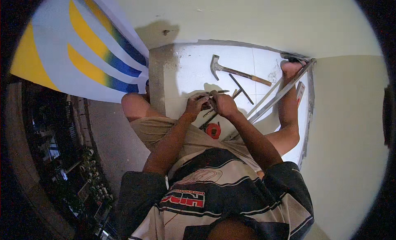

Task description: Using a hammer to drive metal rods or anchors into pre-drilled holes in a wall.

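My left hand [196, 106] and my right hand [223, 103] meet over my lap, fingers bent around a small item too hidden to name. A thin pointed tool [222, 91] shows just above my right fingers. A claw hammer [240, 73] lies on the white tiles beyond my hands, beside a thin black bar [241, 88]. A red tape measure [213, 131] lies below my hands, with dark rods partly hidden behind them.
Long metal strips [283, 91] run along my right leg. My bare legs [284, 139] flank the tiled recess [182, 64]. A cream wall [338, 99] borders it, a banner [90, 54] hangs at upper left, and pavement [111, 128] drops away leftward with plants beyond.
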`<state>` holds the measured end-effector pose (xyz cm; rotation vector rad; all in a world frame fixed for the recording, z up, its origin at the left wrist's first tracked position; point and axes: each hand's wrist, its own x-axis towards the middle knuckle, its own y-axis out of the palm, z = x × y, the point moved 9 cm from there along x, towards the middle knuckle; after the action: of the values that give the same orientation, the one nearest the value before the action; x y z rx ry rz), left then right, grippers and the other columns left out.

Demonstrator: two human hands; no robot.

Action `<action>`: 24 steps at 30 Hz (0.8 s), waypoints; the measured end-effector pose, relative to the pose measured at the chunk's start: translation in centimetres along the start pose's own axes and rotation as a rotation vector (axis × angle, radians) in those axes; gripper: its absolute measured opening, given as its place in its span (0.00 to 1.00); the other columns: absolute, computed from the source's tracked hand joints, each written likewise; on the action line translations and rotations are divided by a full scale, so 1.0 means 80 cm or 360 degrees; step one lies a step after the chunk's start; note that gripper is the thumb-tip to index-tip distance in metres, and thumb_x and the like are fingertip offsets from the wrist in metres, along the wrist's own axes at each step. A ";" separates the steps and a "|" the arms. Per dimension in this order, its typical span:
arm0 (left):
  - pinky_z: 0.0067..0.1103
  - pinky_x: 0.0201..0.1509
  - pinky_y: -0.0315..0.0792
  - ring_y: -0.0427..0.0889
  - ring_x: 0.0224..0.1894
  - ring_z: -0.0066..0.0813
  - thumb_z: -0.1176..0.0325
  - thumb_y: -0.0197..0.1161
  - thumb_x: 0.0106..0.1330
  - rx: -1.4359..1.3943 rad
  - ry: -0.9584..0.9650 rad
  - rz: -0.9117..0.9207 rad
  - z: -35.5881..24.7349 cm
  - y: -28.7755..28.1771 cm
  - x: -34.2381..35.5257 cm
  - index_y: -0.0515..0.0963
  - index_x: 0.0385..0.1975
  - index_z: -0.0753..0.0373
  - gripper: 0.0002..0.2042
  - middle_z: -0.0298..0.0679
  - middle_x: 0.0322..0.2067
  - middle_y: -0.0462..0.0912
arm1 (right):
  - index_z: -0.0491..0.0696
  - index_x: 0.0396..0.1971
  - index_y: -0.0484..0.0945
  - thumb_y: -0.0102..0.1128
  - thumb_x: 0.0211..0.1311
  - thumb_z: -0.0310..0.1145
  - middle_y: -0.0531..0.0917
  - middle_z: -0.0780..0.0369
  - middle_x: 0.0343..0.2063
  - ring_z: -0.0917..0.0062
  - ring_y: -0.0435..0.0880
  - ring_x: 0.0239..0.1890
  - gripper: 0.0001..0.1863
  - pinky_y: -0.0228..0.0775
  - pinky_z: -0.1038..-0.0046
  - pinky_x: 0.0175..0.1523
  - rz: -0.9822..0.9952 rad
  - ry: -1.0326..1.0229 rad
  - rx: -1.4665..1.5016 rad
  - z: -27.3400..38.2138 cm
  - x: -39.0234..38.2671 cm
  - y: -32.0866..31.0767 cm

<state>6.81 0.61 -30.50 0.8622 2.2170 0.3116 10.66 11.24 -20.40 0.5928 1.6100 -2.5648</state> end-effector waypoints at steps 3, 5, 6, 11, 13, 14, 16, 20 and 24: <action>0.26 0.46 0.82 0.84 0.41 0.28 0.68 0.66 0.67 0.0083 0.0097 -0.0071 -0.010 -0.010 -0.004 0.81 0.46 0.66 0.11 0.38 0.39 0.84 | 0.45 0.47 0.78 0.62 0.65 0.37 0.86 0.50 0.36 0.52 0.86 0.37 0.15 0.78 0.56 0.42 -0.0080 0.0174 0.0550 -0.020 -0.003 0.016; 0.27 0.44 0.83 0.85 0.40 0.28 0.70 0.66 0.67 0.0075 0.0154 -0.0101 -0.013 -0.016 -0.008 0.81 0.46 0.67 0.11 0.39 0.39 0.85 | 0.46 0.51 0.78 0.64 0.66 0.40 0.85 0.51 0.39 0.54 0.85 0.41 0.19 0.78 0.59 0.46 -0.0260 -0.0081 0.0756 -0.014 -0.002 0.018; 0.26 0.45 0.82 0.84 0.39 0.28 0.70 0.66 0.67 -0.0097 0.0068 -0.0141 -0.005 -0.021 -0.010 0.81 0.45 0.66 0.11 0.38 0.39 0.85 | 0.46 0.51 0.78 0.64 0.66 0.40 0.85 0.51 0.39 0.54 0.85 0.41 0.19 0.78 0.59 0.46 -0.0274 -0.0124 0.0772 -0.016 -0.001 0.026; 0.25 0.50 0.80 0.84 0.41 0.29 0.67 0.67 0.67 -0.0016 0.0103 -0.0220 -0.008 -0.032 -0.017 0.81 0.46 0.66 0.12 0.39 0.40 0.84 | 0.55 0.57 0.79 0.58 0.68 0.44 0.81 0.50 0.55 0.53 0.85 0.47 0.20 0.79 0.56 0.49 -0.0391 -0.0137 0.0316 -0.017 0.010 0.059; 0.28 0.48 0.83 0.84 0.41 0.29 0.68 0.68 0.66 -0.0086 0.0097 -0.0173 -0.014 -0.029 -0.022 0.80 0.47 0.66 0.13 0.38 0.40 0.84 | 0.56 0.56 0.80 0.57 0.69 0.43 0.79 0.52 0.55 0.53 0.84 0.49 0.19 0.79 0.56 0.49 -0.0291 -0.0093 0.0501 -0.013 0.010 0.067; 0.28 0.48 0.83 0.84 0.41 0.29 0.68 0.68 0.66 -0.0072 0.0110 -0.0171 -0.021 -0.028 -0.027 0.80 0.47 0.66 0.13 0.38 0.40 0.84 | 0.55 0.56 0.80 0.56 0.69 0.41 0.80 0.52 0.54 0.54 0.84 0.49 0.18 0.79 0.56 0.48 -0.0334 -0.0051 0.0404 -0.011 0.008 0.061; 0.28 0.46 0.84 0.85 0.39 0.29 0.68 0.68 0.67 -0.0181 0.0163 -0.0296 -0.038 -0.035 -0.043 0.80 0.47 0.67 0.13 0.39 0.40 0.84 | 0.52 0.51 0.81 0.60 0.66 0.34 0.82 0.54 0.41 0.55 0.85 0.42 0.15 0.78 0.57 0.43 -0.0511 0.0004 0.0366 -0.003 0.000 0.035; 0.24 0.43 0.82 0.84 0.35 0.25 0.66 0.68 0.68 -0.0138 0.0327 -0.0256 -0.088 -0.021 -0.079 0.81 0.44 0.68 0.12 0.39 0.38 0.85 | 0.45 0.51 0.80 0.56 0.69 0.32 0.84 0.49 0.41 0.54 0.86 0.40 0.14 0.78 0.58 0.43 -0.0623 -0.0217 0.0725 0.032 -0.013 -0.017; 0.23 0.42 0.83 0.85 0.35 0.25 0.67 0.66 0.70 0.0140 0.0529 -0.0245 -0.142 -0.003 -0.110 0.80 0.46 0.69 0.12 0.39 0.37 0.85 | 0.44 0.51 0.81 0.57 0.69 0.29 0.85 0.51 0.38 0.57 0.87 0.38 0.14 0.79 0.61 0.41 -0.0585 -0.0316 0.0875 0.065 -0.022 -0.053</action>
<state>3.18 -4.99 -17.80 0.7204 2.6062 0.3025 9.76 8.34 -14.12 0.0457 1.0210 -3.2331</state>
